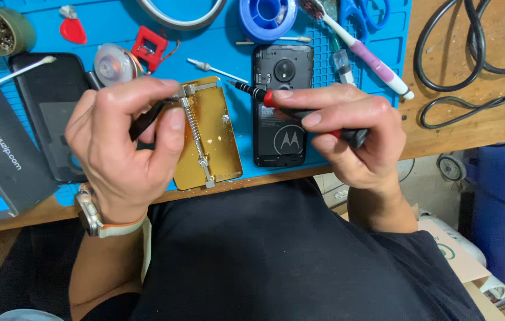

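Two hands over blue mat (116, 27) on surface, screwdriver work beside opened phone (282, 113).

Gold holder plate (208, 134) lies flat, stiff metal. Left hand (119, 145), grip pinched shut on small dark part, likely light. Right hand (347, 131), grip closed round thin red-black screwdriver (264, 95); rigid, slippery-slim, best held mid-shaft.

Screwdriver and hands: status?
Right hand grips the red-and-black screwdriver, tip pointing left. Left hand pinches a small dark part above the gold holder plate. Opened phone lies untouched beneath on the blue mat.
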